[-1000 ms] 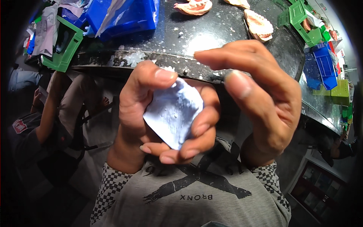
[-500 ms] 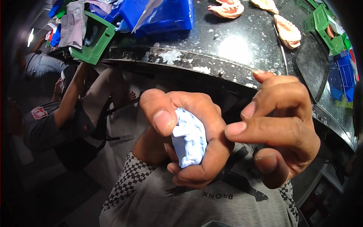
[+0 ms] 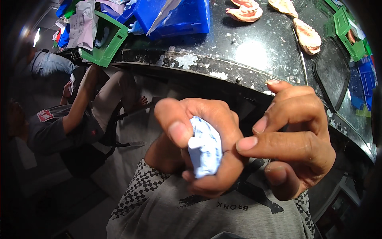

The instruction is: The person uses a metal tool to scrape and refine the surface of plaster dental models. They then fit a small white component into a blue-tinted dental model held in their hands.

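Observation:
A small pale blue piece that looks like a dental cast [image 3: 207, 150] rests in my left hand [image 3: 223, 119], above my lap. The thumb presses its left edge while the fingers curl around its far and right sides. Its toothed, ridged surface faces up, and its underside is hidden in the palm. Close by on the right, my right hand [image 3: 304, 137] has its fingers bent but apart, with nothing visible between them. Its index fingertip meets the curled fingers of my left hand, just to the right of the cast.
Pink dental casts [image 3: 308, 36] lie on the worn black table [image 3: 215, 51], beside a thin metal tool [image 3: 301, 55] and a dark rounded plate [image 3: 331, 75]. Green [image 3: 115, 44] and blue bins [image 3: 195, 20] hold papers at far left. More bins [image 3: 345, 30] stand right. Another person [image 3: 53, 131] sits left.
The cast has tilted slightly in my left hand, showing less of its left side. My left thumb has shifted a little right and down. The whole view has moved slightly.

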Demonstrator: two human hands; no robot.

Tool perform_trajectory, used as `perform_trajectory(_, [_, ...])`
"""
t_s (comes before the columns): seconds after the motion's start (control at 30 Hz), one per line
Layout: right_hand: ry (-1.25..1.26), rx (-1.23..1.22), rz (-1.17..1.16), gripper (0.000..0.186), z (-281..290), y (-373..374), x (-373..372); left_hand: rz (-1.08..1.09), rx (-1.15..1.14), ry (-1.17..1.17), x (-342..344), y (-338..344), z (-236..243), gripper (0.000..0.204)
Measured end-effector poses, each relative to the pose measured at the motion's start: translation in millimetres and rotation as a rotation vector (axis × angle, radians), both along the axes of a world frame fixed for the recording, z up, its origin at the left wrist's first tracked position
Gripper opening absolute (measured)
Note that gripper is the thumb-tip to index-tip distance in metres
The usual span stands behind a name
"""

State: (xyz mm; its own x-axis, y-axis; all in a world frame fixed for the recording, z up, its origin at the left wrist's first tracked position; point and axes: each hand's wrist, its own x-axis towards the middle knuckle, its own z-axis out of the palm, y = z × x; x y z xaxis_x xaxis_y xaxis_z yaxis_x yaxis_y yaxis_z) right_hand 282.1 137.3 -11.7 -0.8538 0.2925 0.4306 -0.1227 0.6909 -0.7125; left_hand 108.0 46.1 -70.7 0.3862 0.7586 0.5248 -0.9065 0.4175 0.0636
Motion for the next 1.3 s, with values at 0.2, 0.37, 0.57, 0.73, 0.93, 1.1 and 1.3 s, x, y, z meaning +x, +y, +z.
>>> perform_trajectory(0.2, [0.4,0.237,-0.305,0.018,-23,-20,-13,1.085,0.433,1.368,-14,5,22,0.047])
perform_trajectory(0.37, [0.497,0.323,-0.462,0.017,-49,-37,-10,1.277,0.505,1.389,-5,4,20,0.046])
perform_trajectory(0.57, [0.491,0.333,-0.517,0.017,-49,-43,-8,1.423,0.563,1.424,0,6,19,0.048])
perform_trajectory(0.73, [0.451,0.41,-0.463,0.016,-53,-36,-3,1.493,0.636,1.559,-2,4,20,0.049])
perform_trajectory(0.93, [0.484,0.363,-0.403,0.013,-58,-30,-3,1.5,0.683,1.595,-5,4,21,0.05])
perform_trajectory(1.1, [0.478,0.387,-0.365,0.013,-57,-25,1,1.52,0.711,1.636,-5,5,22,0.049])
perform_trajectory(1.3, [0.523,0.392,-0.345,0.013,-59,-22,-2,1.589,0.754,1.605,-3,8,19,0.047])
